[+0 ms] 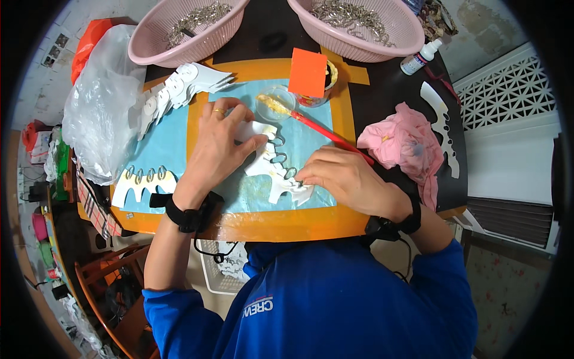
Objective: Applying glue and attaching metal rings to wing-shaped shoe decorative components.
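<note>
A white scalloped strip (258, 166) lies on the blue sheet before me, several metal rings (278, 158) standing along its notched edge. Pale yellow smears show on its surface. My left hand (222, 136) grips the strip's far end, thumb on top and fingers curled. At the near right end, my right hand (345, 178) pinches a small metal ring (300, 183) against the strip; its fingers partly hide the ring. A similar scalloped piece (133, 185) with rings along its top lies to the left. A red-handled brush (317, 127) with yellowish paste rests on a clear dish (281, 96).
Two pink baskets (141, 52) (412, 46) of metal rings stand at the back. White pieces (179, 90) are stacked left, by a plastic bag (98, 113). A can (329, 78) under an orange card (307, 73), a pink cloth (399, 140) and a bottle (421, 57) stand right.
</note>
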